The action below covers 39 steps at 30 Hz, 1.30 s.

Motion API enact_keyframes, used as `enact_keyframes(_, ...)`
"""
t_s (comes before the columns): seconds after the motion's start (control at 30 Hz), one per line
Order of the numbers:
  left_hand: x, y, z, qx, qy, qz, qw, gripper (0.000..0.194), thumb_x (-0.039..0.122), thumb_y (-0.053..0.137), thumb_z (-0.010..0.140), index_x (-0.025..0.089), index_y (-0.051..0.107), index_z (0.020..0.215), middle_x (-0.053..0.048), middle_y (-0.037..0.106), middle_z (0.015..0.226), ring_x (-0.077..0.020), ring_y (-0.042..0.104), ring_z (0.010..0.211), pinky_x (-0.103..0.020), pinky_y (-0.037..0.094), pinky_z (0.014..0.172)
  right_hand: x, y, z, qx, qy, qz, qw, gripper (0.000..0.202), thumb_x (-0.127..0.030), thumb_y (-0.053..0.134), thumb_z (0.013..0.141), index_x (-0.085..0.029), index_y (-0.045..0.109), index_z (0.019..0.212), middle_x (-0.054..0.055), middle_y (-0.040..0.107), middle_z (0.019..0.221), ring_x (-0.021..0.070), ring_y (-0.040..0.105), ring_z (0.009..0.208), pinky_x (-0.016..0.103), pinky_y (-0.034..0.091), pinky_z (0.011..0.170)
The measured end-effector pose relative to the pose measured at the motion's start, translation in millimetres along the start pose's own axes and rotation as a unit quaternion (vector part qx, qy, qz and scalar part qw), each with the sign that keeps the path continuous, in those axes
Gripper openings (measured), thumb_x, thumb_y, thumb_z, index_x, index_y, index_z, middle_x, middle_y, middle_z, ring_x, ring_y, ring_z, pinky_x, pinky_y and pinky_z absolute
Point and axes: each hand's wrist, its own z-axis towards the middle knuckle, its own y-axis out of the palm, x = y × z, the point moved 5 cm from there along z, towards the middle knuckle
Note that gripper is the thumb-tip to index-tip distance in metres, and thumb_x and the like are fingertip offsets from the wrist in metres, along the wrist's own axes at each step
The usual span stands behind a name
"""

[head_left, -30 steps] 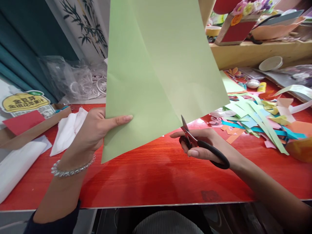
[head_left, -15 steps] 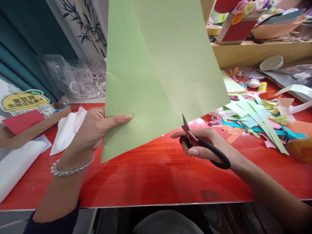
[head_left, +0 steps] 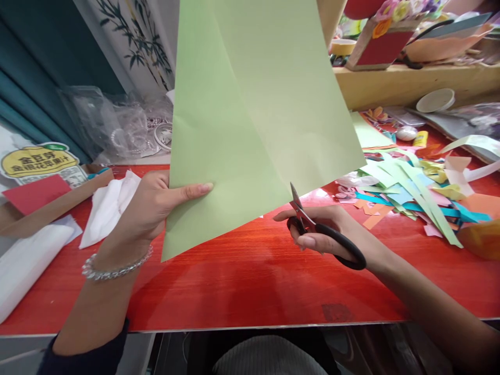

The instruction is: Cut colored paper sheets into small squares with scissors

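Observation:
A large sheet of light green paper (head_left: 250, 114) is held up over the red table, a crease running diagonally down it. My left hand (head_left: 156, 203) pinches its lower left edge, thumb flat on the front and the other fingers hidden behind. Black-handled scissors (head_left: 339, 245) are in my right hand (head_left: 324, 224), the thumb and fingers about the handles. Their blades point up at the lower edge of the sheet, right of its middle. One blade lies in front of the paper; whether the other is behind it I cannot tell.
Paper strips and scraps (head_left: 410, 187) lie in a heap on the right of the red table (head_left: 234, 291). A yellow glue stick (head_left: 420, 139) is behind them. On the left are white tissue (head_left: 111, 208) and a cardboard box (head_left: 58, 203). A wooden shelf (head_left: 390, 83) stands at the back right.
The sheet's upper part and right edge have shifted slightly, the right edge moving left. My right hand and the scissors have moved a little to the left. My left hand keeps its grip.

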Motion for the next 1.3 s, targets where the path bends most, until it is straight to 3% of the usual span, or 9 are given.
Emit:
enact_keyframes(0.23,1.0,2.1,0.2,0.011,-0.01,-0.017,1.0,0.033,0.023,0.083,0.052,0.016,0.072,0.082,-0.006,0.074,0.082,-0.0238,0.07,0.066,-0.03,0.06,0.055,1.1,-0.5,-0.2,-0.005,-0.003,0.0,1.0,0.035,-0.039,0.064,0.077,-0.025,0.061,0.109,-0.001,0.048,0.074,0.0119,0.045,0.065,0.026,0.032,0.056)
enact_keyframes(0.67,2.2,1.8,-0.8,0.01,-0.004,-0.02,1.0,0.028,0.02,0.081,0.055,0.017,0.072,0.081,-0.006,0.074,0.084,-0.0245,0.07,0.067,-0.033,0.061,0.058,-2.4,1.4,1.0,0.01,0.01,-0.025,1.0,0.025,-0.037,0.064,0.077,-0.024,0.063,0.098,-0.002,0.048,0.071,0.0098,0.048,0.062,0.022,0.034,0.05)
enact_keyframes(1.0,3.7,0.4,0.4,0.021,0.016,-0.015,1.0,0.03,0.019,0.081,0.053,0.018,0.073,0.082,-0.004,0.074,0.086,-0.0253,0.07,0.076,-0.031,0.061,0.06,-2.6,4.0,1.5,0.019,-0.017,-0.01,1.0,0.01,-0.031,0.065,0.077,-0.022,0.063,0.08,-0.004,0.048,0.06,0.0074,0.045,0.054,0.018,0.032,0.045)
enact_keyframes(1.3,4.6,-0.9,0.6,0.023,0.025,-0.01,0.999,0.033,0.02,0.082,0.054,0.017,0.072,0.085,-0.006,0.073,0.09,-0.0307,0.067,0.09,-0.037,0.061,0.069,-1.0,4.4,2.9,0.035,-0.006,-0.008,0.999,0.015,-0.035,0.065,0.077,-0.02,0.063,0.077,-0.003,0.049,0.055,0.0095,0.048,0.051,0.021,0.035,0.044)
